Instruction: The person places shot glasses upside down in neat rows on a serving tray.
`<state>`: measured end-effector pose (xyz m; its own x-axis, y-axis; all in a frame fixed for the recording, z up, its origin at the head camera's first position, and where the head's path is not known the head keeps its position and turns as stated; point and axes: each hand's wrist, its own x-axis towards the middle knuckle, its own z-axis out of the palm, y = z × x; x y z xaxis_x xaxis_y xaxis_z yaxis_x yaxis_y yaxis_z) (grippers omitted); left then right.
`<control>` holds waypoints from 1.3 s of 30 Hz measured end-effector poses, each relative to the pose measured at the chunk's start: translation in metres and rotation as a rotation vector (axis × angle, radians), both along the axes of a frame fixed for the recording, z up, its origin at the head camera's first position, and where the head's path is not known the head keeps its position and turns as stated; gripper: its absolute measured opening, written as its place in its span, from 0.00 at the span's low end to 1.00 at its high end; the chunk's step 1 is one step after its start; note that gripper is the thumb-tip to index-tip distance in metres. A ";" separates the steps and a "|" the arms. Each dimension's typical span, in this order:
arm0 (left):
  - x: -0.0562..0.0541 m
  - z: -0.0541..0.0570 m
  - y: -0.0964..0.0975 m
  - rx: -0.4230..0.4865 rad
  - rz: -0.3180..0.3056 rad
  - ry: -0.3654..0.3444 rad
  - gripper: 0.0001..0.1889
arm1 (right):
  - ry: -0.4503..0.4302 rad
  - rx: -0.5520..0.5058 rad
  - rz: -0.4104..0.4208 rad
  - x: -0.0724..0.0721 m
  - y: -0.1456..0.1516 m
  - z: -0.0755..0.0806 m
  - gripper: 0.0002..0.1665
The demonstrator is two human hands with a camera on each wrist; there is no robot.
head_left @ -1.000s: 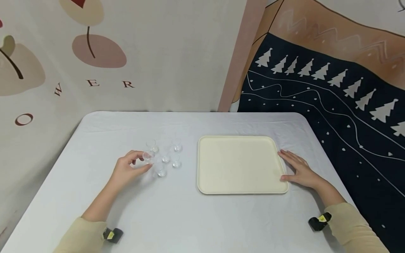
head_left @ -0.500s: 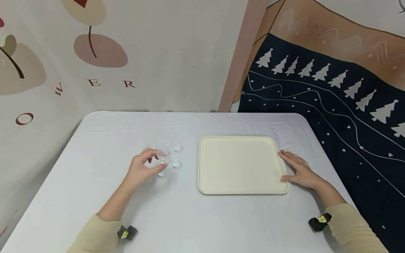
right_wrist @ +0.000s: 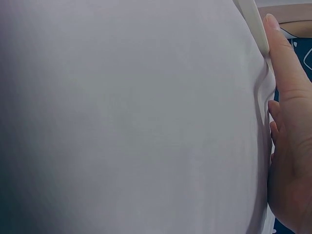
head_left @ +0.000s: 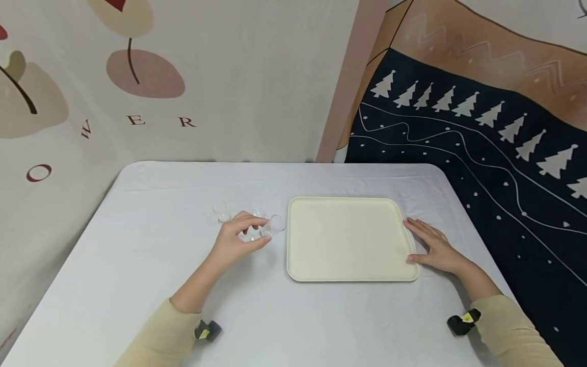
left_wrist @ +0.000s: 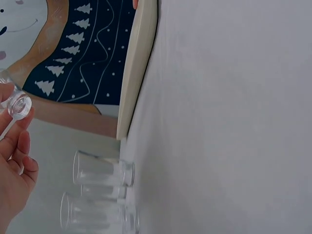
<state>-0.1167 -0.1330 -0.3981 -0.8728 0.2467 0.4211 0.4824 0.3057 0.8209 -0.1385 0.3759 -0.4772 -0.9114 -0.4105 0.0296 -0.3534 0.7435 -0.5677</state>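
Note:
My left hand (head_left: 237, 238) pinches a small clear shot glass (head_left: 276, 224) between thumb and fingers, just left of the cream tray (head_left: 350, 239). In the left wrist view the thick round base of that glass (left_wrist: 20, 106) shows, lifted off the table. More of these glasses stand behind my left hand, one glass (head_left: 221, 211) at the far left and another glass (head_left: 257, 209) farther back; the hand partly hides others. Upright glasses (left_wrist: 97, 168) also appear in the left wrist view. On the tray's right edge rests my right hand (head_left: 433, 247), fingers extended.
A white cloth (head_left: 321, 321) covers the table. Behind it hangs a pale printed backdrop (head_left: 247, 86), with a dark tree-patterned cloth (head_left: 458, 137) at the right. The tray has a low raised rim.
My left hand has carried the shot glass rightwards, from the left of the glass group to near the tray's left edge. My right hand and the tray have stayed put.

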 end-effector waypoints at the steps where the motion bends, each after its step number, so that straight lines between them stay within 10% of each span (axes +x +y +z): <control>1: -0.002 -0.004 0.002 0.005 -0.011 0.004 0.16 | 0.001 -0.001 0.001 0.000 0.000 0.000 0.54; 14: -0.022 -0.026 0.033 -0.041 -0.131 0.150 0.17 | 0.006 0.010 0.005 -0.002 -0.001 0.000 0.54; 39: -0.039 -0.037 0.101 0.038 -0.098 0.066 0.16 | 0.002 0.013 -0.003 0.000 -0.002 0.002 0.54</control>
<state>-0.1560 -0.0321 -0.4347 -0.8153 0.3122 0.4877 0.5620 0.2236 0.7963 -0.1381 0.3744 -0.4748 -0.9127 -0.4077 0.0259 -0.3518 0.7522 -0.5571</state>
